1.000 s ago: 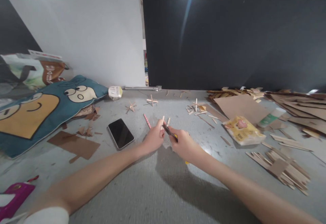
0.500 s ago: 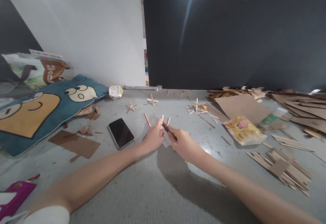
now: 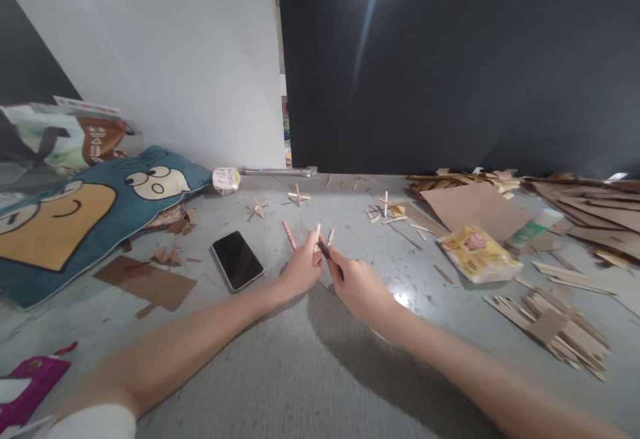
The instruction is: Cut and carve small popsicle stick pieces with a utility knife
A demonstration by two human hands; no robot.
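My left hand [image 3: 301,270] is closed around a small wooden craft stick [image 3: 317,233], whose pale end points up past the fingers. My right hand [image 3: 363,290] grips a dark utility knife [image 3: 325,250], its front end against or very near the stick. Both hands meet low over the grey table. Just behind them lie a red-and-white striped straw [image 3: 289,235] and a short loose stick piece [image 3: 331,236]. The knife's blade edge is too small to make out.
A phone [image 3: 237,260] lies left of my hands. Farther back stand small crossed-stick pieces [image 3: 299,196]. At right are a yellow tissue pack [image 3: 477,256], a glue stick [image 3: 535,228] and a bundle of craft sticks [image 3: 553,329]. A blue cushion [image 3: 120,189] and cardboard scraps [image 3: 147,281] lie left.
My right hand has turned slightly around the knife, and the yellow part of its handle no longer shows. My left hand keeps its hold on the stick, almost unmoved.
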